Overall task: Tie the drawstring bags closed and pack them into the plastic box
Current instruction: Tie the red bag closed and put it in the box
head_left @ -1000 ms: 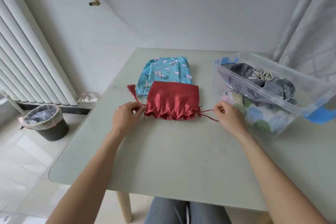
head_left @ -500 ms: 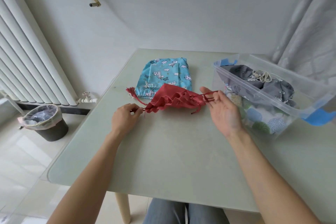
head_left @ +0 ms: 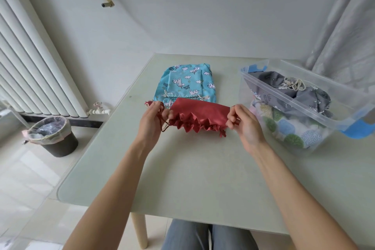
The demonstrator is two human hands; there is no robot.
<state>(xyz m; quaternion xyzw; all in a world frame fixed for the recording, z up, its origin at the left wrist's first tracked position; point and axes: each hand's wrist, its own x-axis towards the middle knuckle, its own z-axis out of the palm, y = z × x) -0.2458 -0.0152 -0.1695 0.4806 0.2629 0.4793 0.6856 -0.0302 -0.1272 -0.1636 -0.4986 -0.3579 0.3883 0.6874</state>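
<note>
Holding the red bag [head_left: 199, 114] just above the table [head_left: 203, 178], left hand [head_left: 151, 123] and right hand [head_left: 242, 123] each pinching a cord end. Looking soft, light, slippery; gripping the cords, not cloth. Waiting nearby: box [head_left: 263, 87].

A pale green table [head_left: 203, 178] fills mid-frame; a blue cartoon-print bag [head_left: 185, 82] lies at its centre back, a clear plastic box [head_left: 316, 95] at right.

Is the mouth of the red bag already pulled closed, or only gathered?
Only gathered. The red bag shows a ruffled mouth edge stretched wide between the left hand and right hand, each gripping one end.
</note>
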